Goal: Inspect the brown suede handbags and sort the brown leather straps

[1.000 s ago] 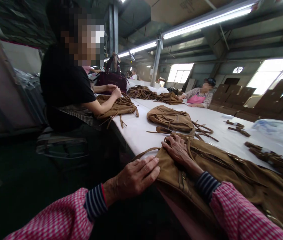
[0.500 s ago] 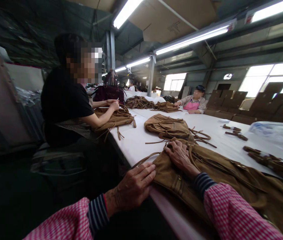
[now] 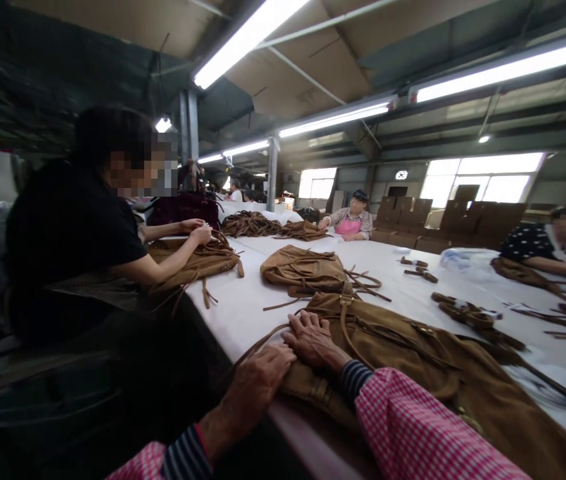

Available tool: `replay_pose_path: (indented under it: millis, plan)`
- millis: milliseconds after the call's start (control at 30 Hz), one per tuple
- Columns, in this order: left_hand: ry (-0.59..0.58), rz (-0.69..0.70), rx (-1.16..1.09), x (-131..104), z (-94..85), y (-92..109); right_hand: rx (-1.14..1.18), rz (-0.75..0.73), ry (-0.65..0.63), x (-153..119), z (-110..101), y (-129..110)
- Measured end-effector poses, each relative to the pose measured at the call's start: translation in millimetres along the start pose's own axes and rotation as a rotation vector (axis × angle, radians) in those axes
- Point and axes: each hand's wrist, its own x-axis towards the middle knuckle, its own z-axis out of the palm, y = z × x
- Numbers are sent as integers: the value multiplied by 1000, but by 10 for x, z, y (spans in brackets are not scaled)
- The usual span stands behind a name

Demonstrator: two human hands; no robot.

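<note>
- Two hands rest on one tan suede bag [image 3: 413,373] lying flat at the near edge of the long white table [image 3: 243,313], where pressing keeps the soft leather from slipping off.
- The left hand [image 3: 260,383] lies at the bag's corner by the table edge, fingers together and curled lightly down on it, gripping nothing that I can see.
- The right hand [image 3: 313,340] lies flat on top, fingers slightly spread, near a thin strap [image 3: 257,343] that loops off the edge.
- A second tan bag [image 3: 303,270] sits just beyond; a third [image 3: 197,260] is under the hands of a person in black [image 3: 73,233].
- Three other people sit farther along, and a pile of loose straps [image 3: 467,313] lies mid-table.
</note>
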Motion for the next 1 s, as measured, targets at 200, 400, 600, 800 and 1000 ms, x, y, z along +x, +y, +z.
replay_pose_path:
  millis: [200, 400, 600, 800, 1000]
  plan:
    - [67, -52, -97, -181, 80, -23, 143, -45, 16, -415, -264, -102]
    - [-73, -330, -223, 44, -223, 2, 217, -142, 94, -841, -129, -240]
    - [-318, -272, 165, 1374, -654, 308, 253, -116, 94, -833, -125, -249]
    - [-276, -265, 124, 2300, 63, 132, 310, -155, 130, -857, -125, -225]
    - [-320, -288, 122, 1707, 483, -622, 313, -124, 242, -825, -31, -220]
